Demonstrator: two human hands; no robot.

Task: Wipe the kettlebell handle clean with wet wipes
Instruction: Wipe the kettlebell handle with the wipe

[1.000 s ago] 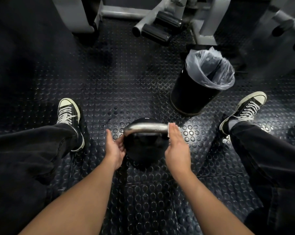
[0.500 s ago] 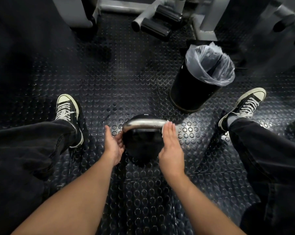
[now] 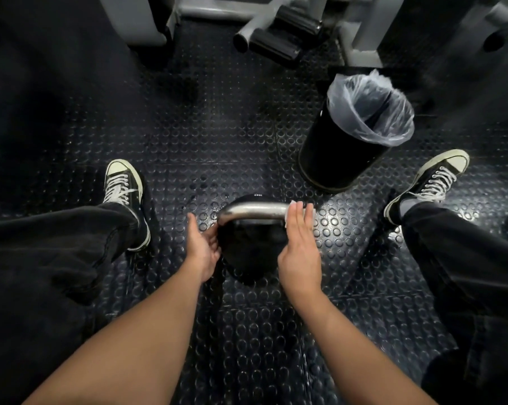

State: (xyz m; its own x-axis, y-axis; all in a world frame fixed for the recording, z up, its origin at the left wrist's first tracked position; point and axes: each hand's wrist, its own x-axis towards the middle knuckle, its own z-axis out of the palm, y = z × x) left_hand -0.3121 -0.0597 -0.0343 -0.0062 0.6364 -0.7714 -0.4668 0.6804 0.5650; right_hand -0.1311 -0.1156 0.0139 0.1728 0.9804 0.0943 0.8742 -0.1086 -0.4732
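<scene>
A black kettlebell (image 3: 247, 252) stands on the studded rubber floor between my feet. Its steel handle (image 3: 254, 211) runs left to right across the top. My right hand (image 3: 299, 247) lies over the handle's right end with straight fingers, pressing a white wet wipe (image 3: 309, 213) against the bar; only the wipe's edges show past my fingers. My left hand (image 3: 203, 247) rests against the kettlebell's left side below the handle's bend, fingers relaxed against the black body.
A black bin (image 3: 343, 150) with a clear plastic liner (image 3: 372, 109) stands to the right, just beyond the kettlebell. My sneakers (image 3: 124, 188) (image 3: 431, 182) flank the spot. Grey gym machine frames and black roller pads (image 3: 279, 36) fill the far side.
My right hand with the wipe has shifted slightly back and forth along the handle's right end. My left hand stays against the kettlebell's side. The view moved a little.
</scene>
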